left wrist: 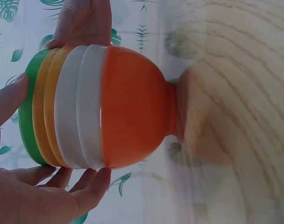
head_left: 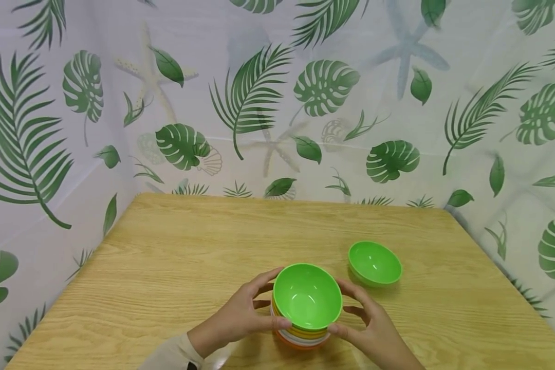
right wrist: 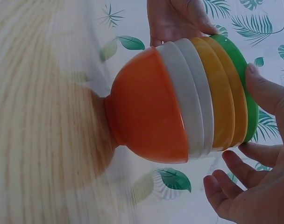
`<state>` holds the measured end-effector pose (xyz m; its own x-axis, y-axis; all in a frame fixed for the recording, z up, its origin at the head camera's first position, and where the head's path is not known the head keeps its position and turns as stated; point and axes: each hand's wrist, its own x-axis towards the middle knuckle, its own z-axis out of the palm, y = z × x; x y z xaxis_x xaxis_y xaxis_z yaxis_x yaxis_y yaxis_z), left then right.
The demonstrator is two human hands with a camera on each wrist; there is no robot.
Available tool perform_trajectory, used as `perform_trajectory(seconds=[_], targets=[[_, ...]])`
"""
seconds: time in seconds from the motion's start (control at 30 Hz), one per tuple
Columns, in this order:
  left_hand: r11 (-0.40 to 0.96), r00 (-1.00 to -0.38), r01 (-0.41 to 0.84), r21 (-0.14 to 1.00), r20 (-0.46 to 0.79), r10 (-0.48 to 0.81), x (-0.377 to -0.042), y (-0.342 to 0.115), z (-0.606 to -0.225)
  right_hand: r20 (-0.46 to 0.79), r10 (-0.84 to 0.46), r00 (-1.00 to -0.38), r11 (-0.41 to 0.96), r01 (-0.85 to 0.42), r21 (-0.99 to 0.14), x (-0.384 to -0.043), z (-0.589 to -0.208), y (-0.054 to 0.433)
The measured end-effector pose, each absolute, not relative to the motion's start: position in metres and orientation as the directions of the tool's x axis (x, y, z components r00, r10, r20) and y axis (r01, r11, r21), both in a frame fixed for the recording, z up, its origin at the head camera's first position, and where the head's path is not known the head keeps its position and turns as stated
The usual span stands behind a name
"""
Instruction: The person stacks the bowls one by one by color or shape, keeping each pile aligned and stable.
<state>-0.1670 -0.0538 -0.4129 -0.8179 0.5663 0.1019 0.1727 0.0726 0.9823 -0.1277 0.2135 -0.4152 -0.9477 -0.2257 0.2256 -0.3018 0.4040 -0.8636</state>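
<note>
A stack of several nested bowls stands on the table: a green bowl (head_left: 305, 295) on top, two yellow-orange bowls (right wrist: 219, 88) beneath it, two white bowls (left wrist: 79, 107) lower, and an orange bowl (left wrist: 132, 107) at the bottom. From the left, my left hand (head_left: 247, 311) grips the stack, thumb at the green rim and fingers along the side. Opposite it, my right hand (head_left: 367, 324) holds the top green bowl between thumb and index finger; its other fingers stand slightly off the stack in the right wrist view. Behind the right hand sits another green bowl (head_left: 374, 263), tilted.
The table (head_left: 189, 246) has a light wood-grain top that mirrors the stack's base. Behind it and at both sides hangs a white cloth (head_left: 259, 169) printed with green leaves and starfish.
</note>
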Motion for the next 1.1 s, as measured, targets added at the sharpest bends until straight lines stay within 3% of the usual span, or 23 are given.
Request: perform_trajectory(seconds=[0.7,0.87,1.1], targets=[[0.134,-0.802,0.186,0.973,0.072,0.592,-0.169,-0.056,-0.401,0.235,-0.251,-0.939,0.372,-0.318,-0.872,-0.127,-0.417,0.218],[0.203,-0.807,0.232,0.951,0.071,0.586,-0.17,-0.058,-0.383,0.224,-0.249,-0.942,0.358,-0.304,-0.883,-0.126,-0.416,0.217],[0.005,-0.779,0.25,0.968,0.197,0.596,-0.179,-0.05,-0.327,0.25,-0.176,-0.952,0.372,-0.3,-0.879,-0.128,-0.411,0.219]])
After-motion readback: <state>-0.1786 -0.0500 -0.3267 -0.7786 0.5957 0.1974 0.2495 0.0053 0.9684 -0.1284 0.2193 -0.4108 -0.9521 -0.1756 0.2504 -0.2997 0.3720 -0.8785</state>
